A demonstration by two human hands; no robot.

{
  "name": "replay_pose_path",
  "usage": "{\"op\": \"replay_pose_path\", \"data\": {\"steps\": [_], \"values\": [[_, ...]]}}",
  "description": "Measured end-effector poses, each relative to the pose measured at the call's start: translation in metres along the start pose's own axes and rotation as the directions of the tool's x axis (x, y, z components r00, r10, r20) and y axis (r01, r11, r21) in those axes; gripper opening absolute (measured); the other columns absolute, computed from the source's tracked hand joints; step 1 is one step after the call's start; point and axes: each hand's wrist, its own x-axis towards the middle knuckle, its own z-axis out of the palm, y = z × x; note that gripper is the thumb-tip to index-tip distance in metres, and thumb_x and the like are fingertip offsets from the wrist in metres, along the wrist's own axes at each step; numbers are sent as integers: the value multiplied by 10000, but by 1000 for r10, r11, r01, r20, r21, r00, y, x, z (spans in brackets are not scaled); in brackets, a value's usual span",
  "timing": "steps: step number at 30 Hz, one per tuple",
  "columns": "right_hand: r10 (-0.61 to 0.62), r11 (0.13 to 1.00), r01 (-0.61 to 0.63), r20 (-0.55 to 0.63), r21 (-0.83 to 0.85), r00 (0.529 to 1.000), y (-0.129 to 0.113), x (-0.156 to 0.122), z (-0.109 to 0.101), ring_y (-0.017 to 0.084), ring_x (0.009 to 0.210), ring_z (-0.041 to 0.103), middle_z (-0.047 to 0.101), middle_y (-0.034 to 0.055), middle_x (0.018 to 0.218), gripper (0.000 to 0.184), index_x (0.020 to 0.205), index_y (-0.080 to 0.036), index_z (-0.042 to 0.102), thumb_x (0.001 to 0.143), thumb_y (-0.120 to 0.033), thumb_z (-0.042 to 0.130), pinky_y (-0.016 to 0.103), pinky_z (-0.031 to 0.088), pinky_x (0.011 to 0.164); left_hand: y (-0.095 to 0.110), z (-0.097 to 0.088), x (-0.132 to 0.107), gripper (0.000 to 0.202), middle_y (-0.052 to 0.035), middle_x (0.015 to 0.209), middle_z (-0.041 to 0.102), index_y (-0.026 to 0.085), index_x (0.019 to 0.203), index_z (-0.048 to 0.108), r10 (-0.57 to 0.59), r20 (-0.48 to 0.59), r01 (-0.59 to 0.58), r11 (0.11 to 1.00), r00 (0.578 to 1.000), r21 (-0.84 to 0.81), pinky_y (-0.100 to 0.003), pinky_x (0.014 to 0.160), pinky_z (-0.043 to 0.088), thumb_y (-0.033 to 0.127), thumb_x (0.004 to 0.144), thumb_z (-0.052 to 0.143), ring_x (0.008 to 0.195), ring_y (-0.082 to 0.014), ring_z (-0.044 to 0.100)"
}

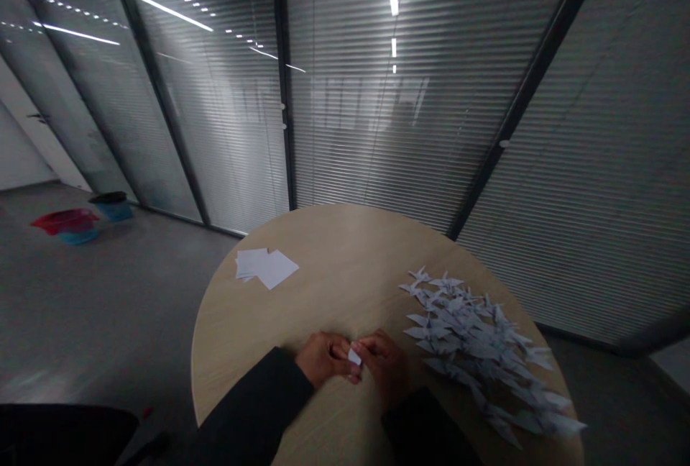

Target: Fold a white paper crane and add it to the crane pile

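A small piece of folded white paper [354, 357] is pinched between my two hands, close to the near side of the table. My left hand [324, 359] grips it from the left, with thumb and fingers closed on it. From the right, the fingertips of my right hand [384, 359] press on the same paper. Most of the paper is covered by my fingers, so its full shape is hidden. Just right of my right hand spreads a pile of many folded white paper cranes [468, 329]. Farther off to the left lies a small stack of square white paper sheets [276, 269].
The round wooden table [345, 236] stands close to a glass partition with blinds [366, 149]. On the floor at left are a bin with a red liner [65, 221] and a bin with a black liner [113, 206]. A dark chair [65, 433] sits at lower left.
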Motion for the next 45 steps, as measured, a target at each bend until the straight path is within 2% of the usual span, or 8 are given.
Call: {"op": "replay_pose_path", "data": {"steps": [10,15,19,25,30,34,38,45], "values": [[184,976,-181,-10,122,983,1,5,-4,171,530,607,634,9,532,275,590,-221,599,695,-472,558,248,472,506,2,-1,1,396,-55,624,692,96,727,698,126,-54,-119,986,991,120,-244,594,450,448,555,759,575,-146,615],[267,932,-267,34,245,963,5,8,-4,214,620,669,685,29,627,277,674,-211,623,664,-487,592,294,524,575,5,-10,4,470,-63,608,682,78,755,702,191,-190,-191,981,963,19,-261,620,454,499,552,751,575,-143,604],[252,940,-257,51,226,966,10,6,-2,217,633,669,685,32,631,279,708,-207,614,679,-483,580,308,525,599,2,-15,7,489,-65,602,681,74,741,702,175,-260,-201,977,950,-73,-274,613,463,495,504,783,566,-143,600],[231,946,-234,43,225,972,13,5,2,203,604,653,655,24,611,258,697,-217,572,687,-473,549,289,512,563,-3,-15,10,487,-91,666,708,67,716,709,92,-234,-150,958,968,-245,-302,662,498,447,435,831,584,-153,628],[193,964,-188,-10,186,981,11,4,3,181,578,625,641,21,605,246,686,-214,556,704,-458,533,269,494,542,-3,-13,9,468,-112,677,713,57,703,701,69,-197,-132,935,978,-329,-316,668,521,435,461,830,607,-186,661],[160,979,-155,-26,131,987,7,3,2,168,552,598,618,7,574,233,670,-214,549,709,-443,523,256,472,527,-1,-9,5,456,-124,665,712,58,681,681,84,-179,-140,935,980,-326,-309,630,528,455,498,811,600,-206,672],[148,979,-145,-8,143,989,6,3,0,164,528,591,596,-5,546,195,647,-223,528,692,-413,522,254,457,511,1,-5,3,457,-119,630,709,81,644,647,91,-234,-163,937,968,-309,-329,614,534,475,480,808,569,-222,674],[238,949,-244,54,201,970,13,6,0,197,593,634,642,23,600,248,677,-221,559,689,-468,549,290,492,563,4,-5,4,450,-91,619,697,79,690,666,110,-189,-163,943,976,-290,-344,700,522,469,508,797,607,-204,666]]}}
